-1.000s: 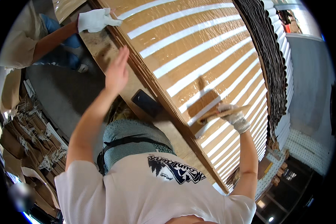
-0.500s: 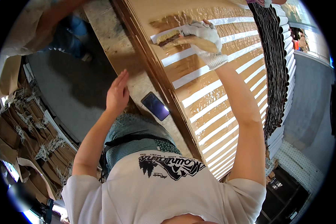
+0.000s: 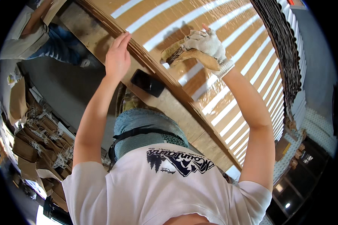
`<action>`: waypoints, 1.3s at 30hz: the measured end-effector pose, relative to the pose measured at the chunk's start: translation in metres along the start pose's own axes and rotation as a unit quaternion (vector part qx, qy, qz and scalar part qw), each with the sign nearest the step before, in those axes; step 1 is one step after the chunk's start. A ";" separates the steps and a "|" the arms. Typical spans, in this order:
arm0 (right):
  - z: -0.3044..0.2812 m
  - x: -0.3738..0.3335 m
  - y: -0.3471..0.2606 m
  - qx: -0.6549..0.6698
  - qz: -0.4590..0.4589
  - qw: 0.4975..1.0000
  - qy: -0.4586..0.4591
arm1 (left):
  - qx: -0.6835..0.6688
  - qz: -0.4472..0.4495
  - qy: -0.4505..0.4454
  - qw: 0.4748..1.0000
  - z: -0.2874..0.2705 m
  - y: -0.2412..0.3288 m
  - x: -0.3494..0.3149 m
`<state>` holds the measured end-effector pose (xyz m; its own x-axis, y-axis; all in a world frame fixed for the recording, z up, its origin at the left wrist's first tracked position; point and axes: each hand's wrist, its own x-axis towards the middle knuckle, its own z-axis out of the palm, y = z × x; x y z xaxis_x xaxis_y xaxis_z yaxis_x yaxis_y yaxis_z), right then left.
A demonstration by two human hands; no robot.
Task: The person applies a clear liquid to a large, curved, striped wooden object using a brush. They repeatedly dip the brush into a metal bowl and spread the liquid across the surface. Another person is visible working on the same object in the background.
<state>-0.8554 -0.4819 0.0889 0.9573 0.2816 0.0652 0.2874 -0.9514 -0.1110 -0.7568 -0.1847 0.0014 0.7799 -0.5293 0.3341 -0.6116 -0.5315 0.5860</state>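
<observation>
Wooden-handled brush (image 3: 191, 54) over striped sheets (image 3: 241, 50)

Right hand (image 3: 206, 43), gloved: grip wrapped around the brush, by the sheets' near-left edge. Left hand (image 3: 117, 58), bare: grip unclosed, fingers straight, beside that edge. Nearer, a black smartphone (image 3: 147, 83) lies on the tabletop (image 3: 182, 112).

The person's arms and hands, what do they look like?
The right hand wears an off-white cloth glove with a ribbed cuff; one bare fingertip pokes out. The left hand has no glove. Both forearms are bare, below short white sleeves.
</observation>
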 end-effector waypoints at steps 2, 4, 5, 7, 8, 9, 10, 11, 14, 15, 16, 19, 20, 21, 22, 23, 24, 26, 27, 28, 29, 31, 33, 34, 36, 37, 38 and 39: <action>-0.008 -0.035 -0.007 -0.012 0.032 0.998 -0.056 | 0.025 0.017 -0.019 0.999 0.006 0.009 0.001; -0.006 -0.070 -0.007 -0.020 0.042 0.997 -0.057 | 0.071 0.028 -0.039 0.996 0.012 0.016 0.000; -0.004 -0.090 -0.005 -0.027 0.021 0.999 -0.025 | 0.082 0.024 -0.060 0.995 0.015 0.016 -0.001; -0.008 -0.119 -0.005 -0.082 0.048 0.988 -0.123 | 0.106 0.015 -0.091 0.990 0.025 0.013 -0.006; -0.007 -0.139 -0.001 -0.027 0.043 0.994 -0.093 | 0.119 0.010 -0.106 0.987 0.026 0.012 -0.008; -0.007 -0.158 0.002 0.027 0.033 0.997 -0.064 | 0.112 0.004 -0.118 0.987 0.026 0.011 -0.009; -0.015 -0.169 -0.003 0.045 0.054 0.993 -0.094 | 0.106 -0.003 -0.130 0.986 0.025 0.009 -0.010; -0.029 -0.178 -0.012 0.061 0.077 0.987 -0.126 | 0.097 -0.010 -0.142 0.985 0.025 0.008 -0.011; -0.041 -0.201 -0.008 0.066 0.079 0.980 -0.170 | 0.096 0.003 -0.158 0.983 0.021 0.006 -0.007; -0.044 -0.204 -0.004 0.061 0.090 0.972 -0.207 | 0.097 -0.003 -0.166 0.981 0.021 0.006 -0.006; -0.048 -0.201 -0.003 0.057 0.101 0.963 -0.244 | 0.099 -0.009 -0.175 0.979 0.022 0.005 -0.004; -0.054 -0.167 0.004 0.020 0.065 0.967 -0.247 | 0.101 -0.011 -0.173 0.980 0.026 0.000 -0.006; -0.054 -0.152 0.004 0.029 0.066 0.972 -0.226 | 0.101 -0.007 -0.170 0.980 0.026 0.003 -0.008; -0.052 -0.137 0.008 0.038 0.065 0.976 -0.204 | 0.096 -0.012 -0.169 0.981 0.025 0.004 -0.006; -0.024 -0.134 0.028 0.278 0.136 0.945 -0.106 | 0.089 -0.007 -0.173 0.981 0.027 0.012 -0.005; -0.036 -0.087 0.000 0.030 0.006 0.999 -0.044 | 0.095 -0.025 -0.174 0.980 0.020 0.013 -0.012; -0.036 -0.057 -0.009 -0.022 0.023 0.996 -0.081 | 0.094 -0.031 -0.172 0.980 0.016 0.014 -0.012; -0.022 -0.007 -0.001 0.067 0.032 0.996 -0.054 | 0.103 -0.029 -0.165 0.981 0.018 0.009 -0.011; -0.007 0.011 0.008 0.208 0.024 0.978 0.008 | 0.105 -0.029 -0.168 0.980 0.018 0.013 -0.009; 0.003 0.028 0.012 0.346 0.015 0.935 0.070 | 0.109 -0.029 -0.173 0.978 0.018 0.014 -0.008; 0.009 0.041 0.011 0.230 0.008 0.967 0.107 | 0.128 -0.014 -0.173 0.977 0.018 0.015 -0.008; 0.022 0.056 0.009 -0.010 0.005 0.985 0.172 | 0.127 -0.017 -0.171 0.977 0.015 0.021 -0.007; 0.040 0.060 0.015 -0.003 0.023 0.981 0.192 | 0.135 -0.018 -0.183 0.974 0.009 0.027 -0.001; 0.050 0.052 0.015 0.002 0.037 0.980 0.195 | 0.134 -0.009 -0.173 0.976 0.011 0.024 -0.004; 0.038 0.030 0.003 0.040 0.096 0.993 0.058 | 0.127 0.006 -0.148 0.981 0.011 0.009 -0.010; 0.024 0.013 -0.004 0.080 0.104 0.991 0.005 | 0.135 0.010 -0.148 0.980 0.012 0.004 -0.012; 0.012 -0.006 -0.001 0.118 0.117 0.985 -0.044 | 0.136 0.009 -0.153 0.979 0.012 0.002 -0.011; 0.012 -0.036 0.001 0.147 0.073 0.986 0.020 | 0.136 0.008 -0.159 0.978 0.012 0.001 -0.011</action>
<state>-0.8895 -0.4915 0.0749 0.9889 0.1334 0.0649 0.1482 -0.9023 -0.4048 -0.7676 -0.1874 -0.0102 0.7155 -0.6950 0.0706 -0.6702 -0.6545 0.3499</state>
